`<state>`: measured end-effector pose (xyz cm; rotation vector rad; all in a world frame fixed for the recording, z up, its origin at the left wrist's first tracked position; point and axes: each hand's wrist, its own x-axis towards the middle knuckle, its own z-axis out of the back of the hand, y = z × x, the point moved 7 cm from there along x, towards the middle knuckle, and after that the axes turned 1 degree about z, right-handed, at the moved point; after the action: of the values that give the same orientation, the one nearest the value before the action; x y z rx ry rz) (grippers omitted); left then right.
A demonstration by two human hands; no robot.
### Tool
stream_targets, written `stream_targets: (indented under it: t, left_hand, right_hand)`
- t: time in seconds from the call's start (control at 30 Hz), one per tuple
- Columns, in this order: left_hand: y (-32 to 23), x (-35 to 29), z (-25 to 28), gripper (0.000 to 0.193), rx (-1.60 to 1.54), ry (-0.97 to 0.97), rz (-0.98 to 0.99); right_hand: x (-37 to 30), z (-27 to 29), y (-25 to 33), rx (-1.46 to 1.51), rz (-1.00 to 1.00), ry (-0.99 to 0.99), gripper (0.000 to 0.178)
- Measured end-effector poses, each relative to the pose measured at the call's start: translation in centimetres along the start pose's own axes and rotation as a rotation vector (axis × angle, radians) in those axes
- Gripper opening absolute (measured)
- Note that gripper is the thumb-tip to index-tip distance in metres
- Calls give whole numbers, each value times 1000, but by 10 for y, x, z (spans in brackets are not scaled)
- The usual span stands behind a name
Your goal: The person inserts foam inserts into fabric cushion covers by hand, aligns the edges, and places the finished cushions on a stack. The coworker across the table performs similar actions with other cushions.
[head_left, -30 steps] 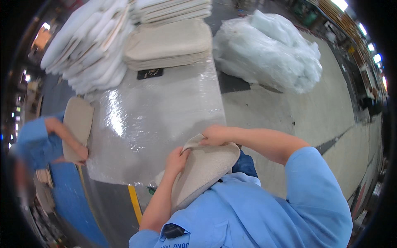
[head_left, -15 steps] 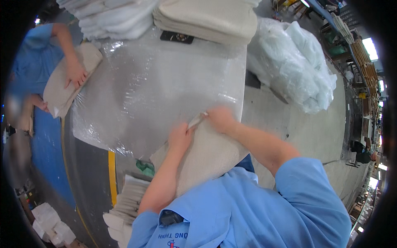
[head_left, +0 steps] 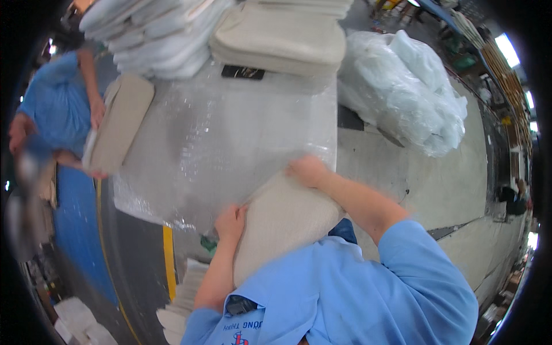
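Observation:
A beige fabric cushion (head_left: pixel 287 221) leans against my body at the near edge of the table, its far side lying over the plastic cover. My left hand (head_left: pixel 231 223) pinches the cushion's left edge, fingers closed. At its far right corner, my right hand (head_left: pixel 309 171) is closed on the fabric with the knuckles up. What the fingertips press inside the edge is hidden.
Plastic film covers the grey table (head_left: pixel 230 132). Beige cushions (head_left: pixel 279 37) and white pads (head_left: pixel 167 34) are stacked at the back, near a dark flat object (head_left: pixel 242 72). A bulky plastic-wrapped bundle (head_left: pixel 402 95) stands right; a co-worker at left handles another cushion (head_left: pixel 123 121).
My hands have moved apart, the left one nearer to me and leftward along the edge. The raised fold between them now lies flatter. At left, the co-worker's cushion has turned more upright.

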<state>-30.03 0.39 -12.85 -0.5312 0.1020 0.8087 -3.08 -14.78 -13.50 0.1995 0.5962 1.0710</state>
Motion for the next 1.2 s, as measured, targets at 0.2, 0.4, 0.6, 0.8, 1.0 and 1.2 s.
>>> stream_targets:
  t: [0.2,0.4,0.6,0.8,1.0,1.2]
  left_hand:
    - [-14,-31,13,46,-78,115,-143]
    - [-29,-26,2,50,-133,286,-36]
    - [-59,13,-38,53,-898,834,259]
    - [-114,12,-34,57,-1362,1171,347]
    - [-137,14,-41,62,-1276,1214,283]
    - [-172,17,-75,66,-896,1106,147]
  right_hand:
    - [-111,68,-77,701,-440,-349,54]
    - [-197,34,10,1473,-629,3,60]
    - [-138,121,46,1268,-288,-272,52]
    - [-114,244,95,1569,176,-588,78]
    - [-144,101,29,1636,-188,-485,76]
    - [-190,-7,6,1910,-339,-655,33]
